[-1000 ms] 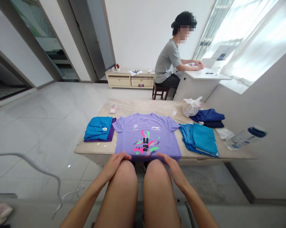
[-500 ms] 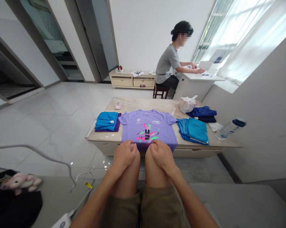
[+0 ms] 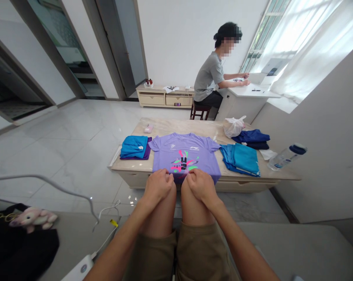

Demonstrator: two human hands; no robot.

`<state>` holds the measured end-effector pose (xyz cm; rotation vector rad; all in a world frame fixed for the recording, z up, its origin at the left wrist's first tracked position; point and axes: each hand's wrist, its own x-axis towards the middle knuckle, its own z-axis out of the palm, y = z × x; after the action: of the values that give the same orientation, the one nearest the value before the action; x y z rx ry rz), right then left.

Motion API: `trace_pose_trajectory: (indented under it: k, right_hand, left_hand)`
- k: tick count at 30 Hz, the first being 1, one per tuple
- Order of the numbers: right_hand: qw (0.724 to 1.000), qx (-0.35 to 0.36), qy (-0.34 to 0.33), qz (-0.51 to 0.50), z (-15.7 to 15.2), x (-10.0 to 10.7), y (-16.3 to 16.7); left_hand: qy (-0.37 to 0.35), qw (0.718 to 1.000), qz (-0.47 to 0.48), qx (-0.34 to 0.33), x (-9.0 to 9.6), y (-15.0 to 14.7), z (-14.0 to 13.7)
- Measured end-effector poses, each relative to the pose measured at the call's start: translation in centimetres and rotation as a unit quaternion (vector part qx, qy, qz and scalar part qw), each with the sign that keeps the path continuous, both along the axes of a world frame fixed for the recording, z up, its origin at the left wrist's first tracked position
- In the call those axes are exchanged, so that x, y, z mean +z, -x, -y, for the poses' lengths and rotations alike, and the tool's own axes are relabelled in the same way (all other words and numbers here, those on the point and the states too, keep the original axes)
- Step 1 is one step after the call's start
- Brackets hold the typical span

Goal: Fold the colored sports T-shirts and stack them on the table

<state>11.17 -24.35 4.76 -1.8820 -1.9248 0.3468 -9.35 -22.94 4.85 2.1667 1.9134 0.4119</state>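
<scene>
A purple T-shirt (image 3: 164, 158) with a bright print lies spread face up on the low table (image 3: 191, 125), its collar at the far side and its lower part hanging over the near edge. My left hand (image 3: 159, 186) is closed with curled fingers on top of my left knee, right at the shirt's lower part. On the other knee my right hand (image 3: 202, 188) is curled the same way, thumb and fingertips together. Both overlap the shirt in view; whether cloth is between the fingers is hidden.
Folded blue and purple clothes (image 3: 134, 147) lie left of the shirt, folded blue clothes (image 3: 242, 160) right. Beyond are a plastic bag (image 3: 234, 127), dark clothes (image 3: 250, 138) and a water bottle (image 3: 287, 157). A person (image 3: 210, 78) sits at a white desk (image 3: 246, 90).
The view has shifted slightly. My hands and the T-shirt keep their places relative to each other. The seated person's far hand has lifted a little from the desk.
</scene>
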Motion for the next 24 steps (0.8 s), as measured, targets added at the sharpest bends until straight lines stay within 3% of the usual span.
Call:
trace_pose_trajectory:
  k: [11, 24]
  right_hand:
    - [1.000, -0.005, 0.003, 0.003, 0.3, 0.4, -0.5]
    - [0.998, -0.003, -0.036, -0.050, 0.9, -0.9, -1.7]
  left_hand:
    - [-0.002, 1.000, 0.006, -0.002, -0.1, 0.6, 0.3]
    - [-0.005, 1.000, 0.026, 0.018, 0.4, 0.7, 1.2]
